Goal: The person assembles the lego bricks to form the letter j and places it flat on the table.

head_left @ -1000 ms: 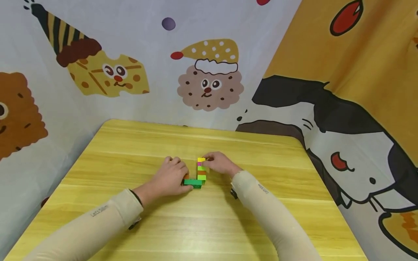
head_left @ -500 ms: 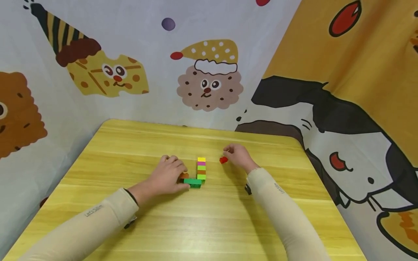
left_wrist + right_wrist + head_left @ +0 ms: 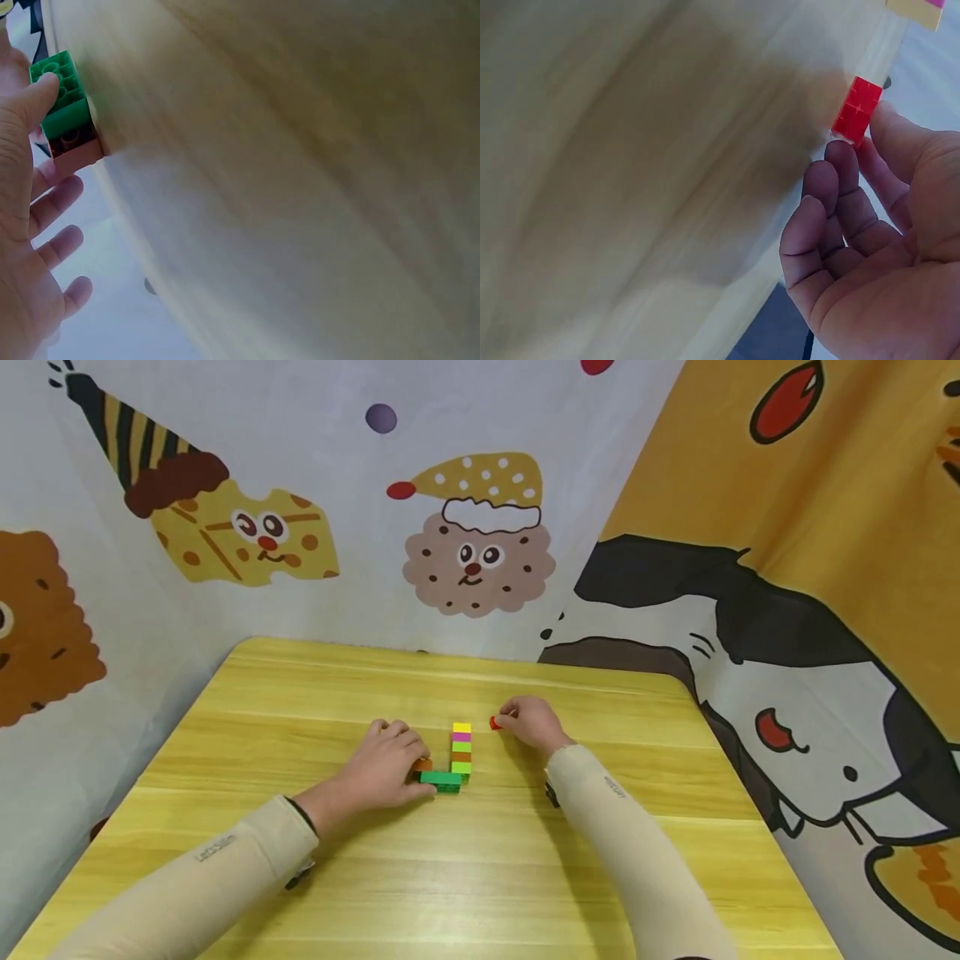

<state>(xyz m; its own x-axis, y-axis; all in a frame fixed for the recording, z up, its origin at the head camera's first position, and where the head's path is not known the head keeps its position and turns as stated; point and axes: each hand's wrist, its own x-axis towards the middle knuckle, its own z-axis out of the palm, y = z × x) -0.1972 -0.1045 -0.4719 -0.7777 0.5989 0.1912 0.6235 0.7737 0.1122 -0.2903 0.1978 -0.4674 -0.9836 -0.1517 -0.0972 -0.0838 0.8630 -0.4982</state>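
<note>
A small built piece of toy bricks lies on the table: a green brick [image 3: 441, 779] at the front, an orange brick [image 3: 423, 765] behind its left end, and a column of yellow, pink, lime and orange bricks [image 3: 461, 747] at its right end. My left hand [image 3: 384, 764] grips the piece at its left side, the thumb against the green brick and a finger at the orange one in the left wrist view. To the right of the column, my right hand [image 3: 536, 723] pinches a red brick [image 3: 857, 109] between thumb and fingertips, apart from the column.
The wooden table [image 3: 480, 877] has a rounded far edge close to a printed cloth backdrop [image 3: 322, 610]. At the top corner of the right wrist view, the column's yellow end brick [image 3: 916, 10] shows.
My right hand was at the column's yellow end, then farther right with the red brick; now it has come back left a little with that brick. The left hand shifted slightly left.
</note>
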